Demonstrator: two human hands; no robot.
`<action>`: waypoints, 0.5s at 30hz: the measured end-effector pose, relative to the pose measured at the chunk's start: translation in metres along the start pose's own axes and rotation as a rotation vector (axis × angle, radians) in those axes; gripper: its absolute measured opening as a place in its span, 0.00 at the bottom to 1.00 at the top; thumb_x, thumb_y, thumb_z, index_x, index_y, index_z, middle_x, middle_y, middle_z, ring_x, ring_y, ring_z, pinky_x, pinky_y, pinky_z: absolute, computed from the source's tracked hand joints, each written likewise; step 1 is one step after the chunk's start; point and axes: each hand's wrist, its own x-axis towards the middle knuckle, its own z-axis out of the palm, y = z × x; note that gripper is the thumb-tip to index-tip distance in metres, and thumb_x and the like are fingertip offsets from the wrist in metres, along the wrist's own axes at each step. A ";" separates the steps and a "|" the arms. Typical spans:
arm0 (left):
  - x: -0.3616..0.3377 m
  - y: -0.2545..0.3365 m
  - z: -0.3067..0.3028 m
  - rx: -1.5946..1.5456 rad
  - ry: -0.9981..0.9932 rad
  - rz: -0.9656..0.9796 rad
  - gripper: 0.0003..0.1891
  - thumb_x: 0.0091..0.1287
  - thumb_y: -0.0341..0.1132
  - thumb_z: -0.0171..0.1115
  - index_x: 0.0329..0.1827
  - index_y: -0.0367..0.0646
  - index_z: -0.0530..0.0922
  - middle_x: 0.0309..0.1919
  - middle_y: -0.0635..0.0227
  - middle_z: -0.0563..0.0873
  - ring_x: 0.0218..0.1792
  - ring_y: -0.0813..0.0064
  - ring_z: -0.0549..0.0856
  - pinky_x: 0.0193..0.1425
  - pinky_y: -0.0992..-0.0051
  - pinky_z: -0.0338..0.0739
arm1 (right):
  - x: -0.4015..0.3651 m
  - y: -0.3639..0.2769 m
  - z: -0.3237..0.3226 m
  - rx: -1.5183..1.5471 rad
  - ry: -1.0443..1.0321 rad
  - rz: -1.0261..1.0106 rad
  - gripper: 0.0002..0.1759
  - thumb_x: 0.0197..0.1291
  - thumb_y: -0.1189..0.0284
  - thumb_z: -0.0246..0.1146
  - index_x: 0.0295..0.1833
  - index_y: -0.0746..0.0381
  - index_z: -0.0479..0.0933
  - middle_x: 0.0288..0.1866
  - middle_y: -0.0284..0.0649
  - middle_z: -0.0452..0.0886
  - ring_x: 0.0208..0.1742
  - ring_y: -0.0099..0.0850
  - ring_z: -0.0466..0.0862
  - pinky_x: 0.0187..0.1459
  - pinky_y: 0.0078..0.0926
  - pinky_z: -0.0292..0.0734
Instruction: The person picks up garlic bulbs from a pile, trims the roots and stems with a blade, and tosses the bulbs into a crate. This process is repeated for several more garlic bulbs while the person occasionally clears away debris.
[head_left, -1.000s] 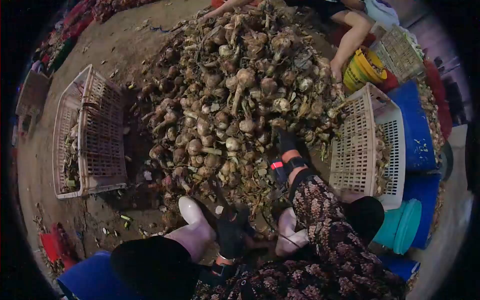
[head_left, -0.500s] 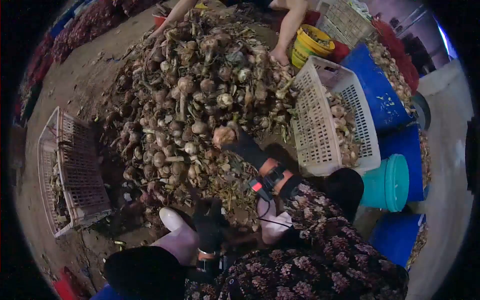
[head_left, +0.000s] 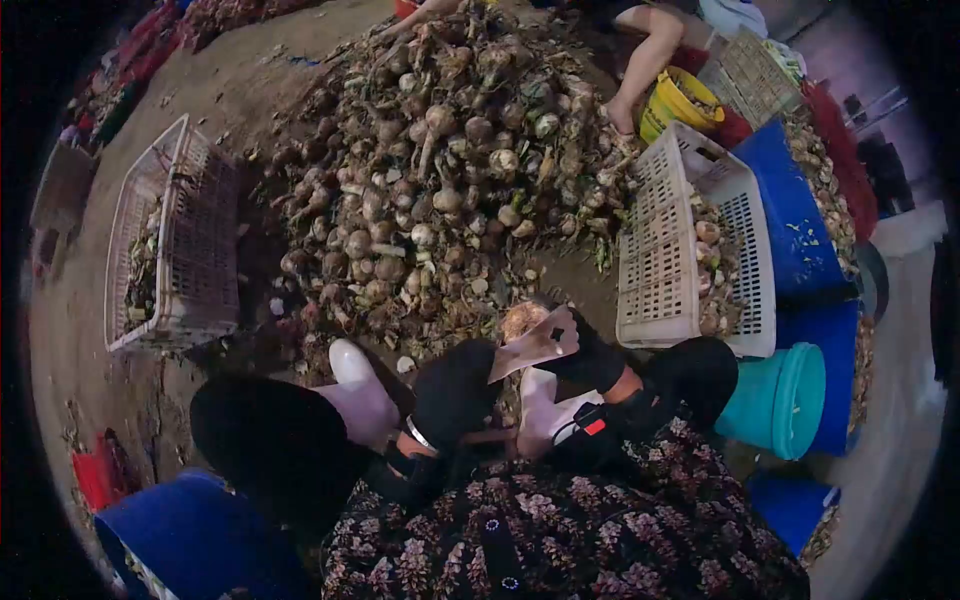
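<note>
One bulb (head_left: 521,319), now drawn back from the pile (head_left: 430,200), sits grasped in my right hand (head_left: 592,358), within reach of the blade (head_left: 540,346) my left hand (head_left: 455,385) appears to grip; contact unclear.

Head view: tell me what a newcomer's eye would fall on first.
Probably the big heap of dirty bulbs filling the upper middle. Next, the broad, pale blade in the left hand, below the heap, by the bulb in the right hand. Then the turquoise bucket at lower right, below the white crate.
</note>
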 end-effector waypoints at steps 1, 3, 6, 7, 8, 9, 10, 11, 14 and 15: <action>-0.001 0.002 -0.001 -0.004 -0.017 -0.005 0.14 0.52 0.38 0.61 0.40 0.45 0.75 0.29 0.59 0.80 0.29 0.55 0.82 0.30 0.61 0.74 | -0.002 0.006 0.003 -0.003 -0.001 -0.003 0.10 0.48 0.71 0.63 0.37 0.61 0.74 0.33 0.37 0.76 0.37 0.27 0.77 0.42 0.25 0.72; -0.002 0.004 -0.003 -0.012 -0.048 -0.012 0.14 0.52 0.37 0.60 0.41 0.45 0.75 0.29 0.59 0.80 0.29 0.56 0.82 0.30 0.61 0.74 | -0.002 0.039 0.016 0.051 -0.002 -0.044 0.07 0.49 0.71 0.62 0.34 0.61 0.76 0.28 0.37 0.77 0.32 0.27 0.77 0.37 0.24 0.73; -0.002 0.005 -0.001 -0.076 0.028 0.020 0.13 0.53 0.38 0.59 0.41 0.45 0.74 0.29 0.59 0.80 0.29 0.56 0.82 0.30 0.61 0.74 | -0.003 0.072 0.018 0.167 -0.085 -0.062 0.13 0.49 0.71 0.63 0.41 0.64 0.76 0.34 0.37 0.78 0.35 0.25 0.77 0.41 0.23 0.73; -0.002 0.004 0.000 -0.070 0.020 0.016 0.13 0.52 0.37 0.59 0.40 0.45 0.74 0.28 0.59 0.80 0.29 0.56 0.82 0.30 0.61 0.74 | -0.005 0.079 0.013 0.197 -0.126 -0.052 0.16 0.48 0.72 0.64 0.44 0.65 0.75 0.37 0.37 0.78 0.38 0.25 0.77 0.44 0.23 0.73; -0.002 0.002 0.002 -0.064 0.013 0.010 0.13 0.52 0.37 0.59 0.40 0.45 0.74 0.28 0.59 0.80 0.29 0.56 0.82 0.30 0.61 0.74 | -0.008 0.086 0.008 0.228 -0.168 -0.040 0.19 0.48 0.72 0.65 0.47 0.65 0.74 0.41 0.38 0.78 0.41 0.24 0.77 0.47 0.23 0.72; -0.003 0.001 0.004 -0.059 0.004 0.002 0.13 0.52 0.37 0.59 0.40 0.45 0.74 0.28 0.59 0.80 0.29 0.56 0.82 0.30 0.61 0.74 | -0.009 0.087 0.005 0.260 -0.212 -0.027 0.22 0.48 0.72 0.66 0.51 0.66 0.73 0.44 0.38 0.78 0.44 0.24 0.77 0.50 0.22 0.72; -0.004 0.000 0.004 -0.045 -0.039 -0.013 0.13 0.51 0.37 0.60 0.39 0.44 0.74 0.28 0.59 0.80 0.29 0.56 0.82 0.30 0.61 0.74 | -0.011 0.088 0.007 0.283 -0.200 -0.011 0.24 0.48 0.72 0.66 0.53 0.67 0.73 0.46 0.38 0.78 0.45 0.23 0.77 0.52 0.22 0.72; -0.002 -0.001 0.003 -0.030 -0.081 -0.026 0.13 0.50 0.37 0.60 0.38 0.44 0.74 0.28 0.59 0.80 0.29 0.56 0.82 0.30 0.61 0.74 | -0.012 0.089 0.008 0.307 -0.187 0.005 0.26 0.48 0.73 0.66 0.55 0.67 0.72 0.48 0.39 0.78 0.47 0.23 0.77 0.53 0.22 0.72; -0.002 0.000 -0.001 -0.036 -0.063 -0.003 0.13 0.47 0.36 0.61 0.36 0.44 0.74 0.28 0.58 0.80 0.30 0.56 0.82 0.30 0.61 0.74 | -0.018 0.046 0.010 0.291 -0.032 -0.009 0.22 0.48 0.74 0.65 0.51 0.66 0.74 0.44 0.37 0.79 0.45 0.22 0.77 0.49 0.24 0.73; -0.002 0.000 -0.002 -0.045 -0.030 0.013 0.13 0.46 0.36 0.62 0.35 0.44 0.73 0.28 0.58 0.80 0.30 0.56 0.82 0.30 0.61 0.74 | -0.014 0.030 0.010 0.249 -0.015 -0.066 0.18 0.46 0.74 0.65 0.46 0.65 0.77 0.38 0.36 0.80 0.40 0.21 0.77 0.44 0.24 0.74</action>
